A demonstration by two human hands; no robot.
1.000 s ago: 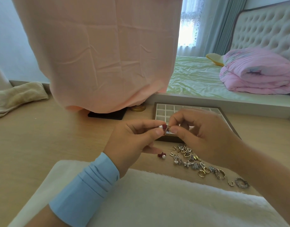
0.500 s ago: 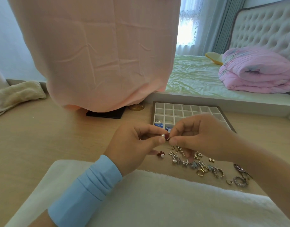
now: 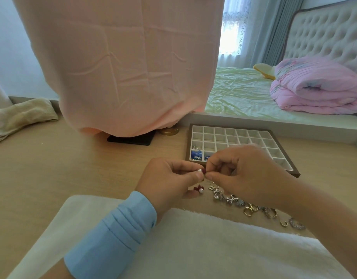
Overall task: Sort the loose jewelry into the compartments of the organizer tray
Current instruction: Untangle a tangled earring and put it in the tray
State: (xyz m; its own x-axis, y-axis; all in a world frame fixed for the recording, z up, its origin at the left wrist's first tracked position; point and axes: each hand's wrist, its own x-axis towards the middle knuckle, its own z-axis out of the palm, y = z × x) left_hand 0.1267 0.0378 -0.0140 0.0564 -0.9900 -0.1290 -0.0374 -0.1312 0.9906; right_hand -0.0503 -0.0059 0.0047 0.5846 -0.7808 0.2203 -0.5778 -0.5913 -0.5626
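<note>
Both hands met just short of the tray's near-left corner. The left hand point(image 3: 169, 178) pinched a small red-and-pearl earring point(image 3: 201, 171) between thumb and forefinger. The right hand point(image 3: 244, 174) pinched the same piece from the opposite side, fingers curled. Each grip was closed down to the earring's width and held nothing else. What was being done to the piece was too small to tell.

Key relation: the organizer tray point(image 3: 190, 137) lay just beyond the pinch and off to the right, its long side running left to right across the table point(image 3: 72, 168). The right hand overlapped the tray's near rows, so it was the nearer hand to the compartments. The left hand sat short of the rim. The near-left compartments held blue pieces point(image 3: 196, 154).

A matching earring point(image 3: 199, 189) lay on the table just nearer than the pinch. The loose jewelry point(image 3: 248, 206) trailed rightward under the right wrist.

Judgement: only a short forward carry was needed to reach a compartment.
</note>
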